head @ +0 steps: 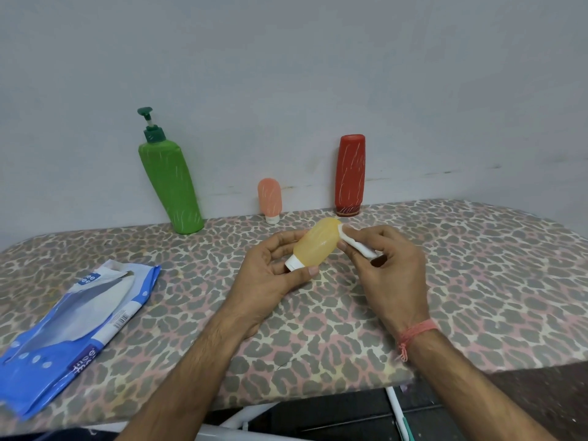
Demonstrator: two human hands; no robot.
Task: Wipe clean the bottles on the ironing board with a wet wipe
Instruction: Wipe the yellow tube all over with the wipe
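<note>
My left hand [270, 275] grips a small yellow squeeze bottle [316, 245] with a white cap, held tilted above the ironing board [477, 281]. My right hand [385, 265] pinches a folded white wet wipe [353, 241] against the bottle's upper right side. At the back, against the wall, stand a green pump bottle [171, 186], a small peach bottle [269, 198] on its cap, and a red bottle [350, 175]. All three show pale streaks.
A blue and white wet-wipe pack [70, 323] lies on the board's left side. The board's leopard-print cover ends at the near edge, with white frame legs [394, 409] and dark floor below. A grey wall stands directly behind the bottles.
</note>
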